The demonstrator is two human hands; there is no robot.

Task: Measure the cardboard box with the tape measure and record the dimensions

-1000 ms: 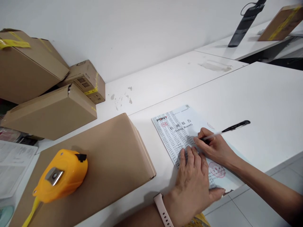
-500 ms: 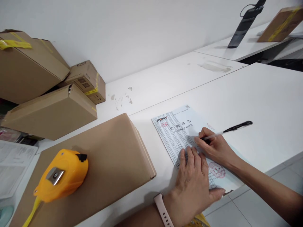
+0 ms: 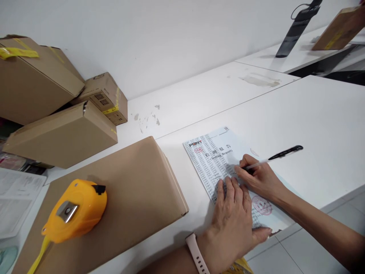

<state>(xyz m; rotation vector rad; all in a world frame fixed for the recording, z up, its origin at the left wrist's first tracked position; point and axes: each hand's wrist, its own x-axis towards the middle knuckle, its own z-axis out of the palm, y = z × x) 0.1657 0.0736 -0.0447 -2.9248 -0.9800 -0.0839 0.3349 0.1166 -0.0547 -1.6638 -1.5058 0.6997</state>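
A light blue printed report [image 3: 219, 149] headed "Testing Report" lies on the white table, its lower part reaching the front edge. My left hand [image 3: 232, 220], with a pale pink band [image 3: 196, 253] at the wrist, rests flat on the report, fingers stretched forward. Just to its right, my right hand [image 3: 261, 179] grips a pen [image 3: 285, 152] with a clear barrel and black cap end. The pen's tip is hidden behind the fingers, close to the paper. Red stamp marks show on the sheet beside the right wrist.
Left of the report lies a large flat cardboard box [image 3: 137, 186] with an orange tape measure [image 3: 75, 211] on it. Several taped cartons [image 3: 65, 133] stand against the wall. A dark bottle [image 3: 296, 30] and another carton [image 3: 336, 30] stand far right.
The pen's upper end has shifted very slightly left. Both hands keep nearly the same place on the report, and the whole view has moved a touch.
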